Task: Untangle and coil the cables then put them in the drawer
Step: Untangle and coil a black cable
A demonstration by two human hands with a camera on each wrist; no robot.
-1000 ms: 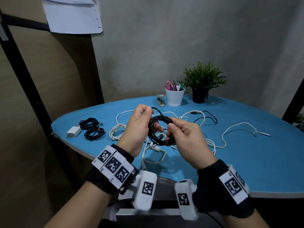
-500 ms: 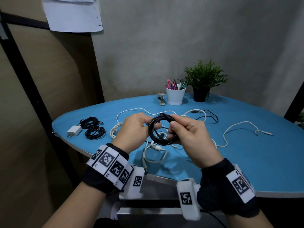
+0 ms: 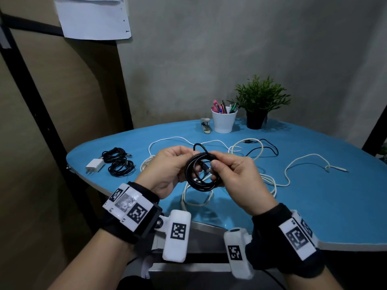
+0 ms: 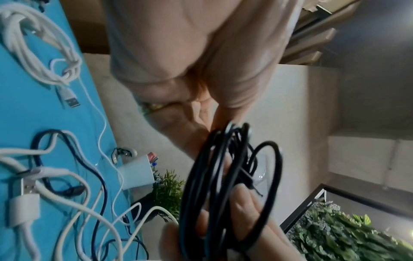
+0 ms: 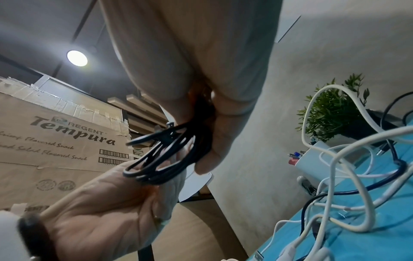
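Note:
A black cable coil [image 3: 199, 174] hangs in the air above the near edge of the blue table [image 3: 335, 206], held by both hands. My left hand [image 3: 167, 168] grips its left side, fingers curled round the loops [image 4: 214, 176]. My right hand [image 3: 234, 174] pinches the right side with thumb over the strands [image 5: 170, 159]. A free loop end [image 3: 199, 146] sticks up above the coil. Loose white cables [image 3: 272, 181] and a black cable [image 3: 268, 147] lie tangled on the table behind my hands. The drawer is not in view.
Two coiled black cables [image 3: 119, 164] and a white charger plug [image 3: 94, 165] lie at the table's left. A white pen cup [image 3: 223, 121], a stapler [image 3: 206, 126] and a potted plant [image 3: 258, 103] stand at the back. A cardboard box [image 5: 55, 144] appears in the right wrist view.
Both hands have kept hold of the black coil while turning it; a loop end now stands above the coil. The hands sit slightly higher than one second ago.

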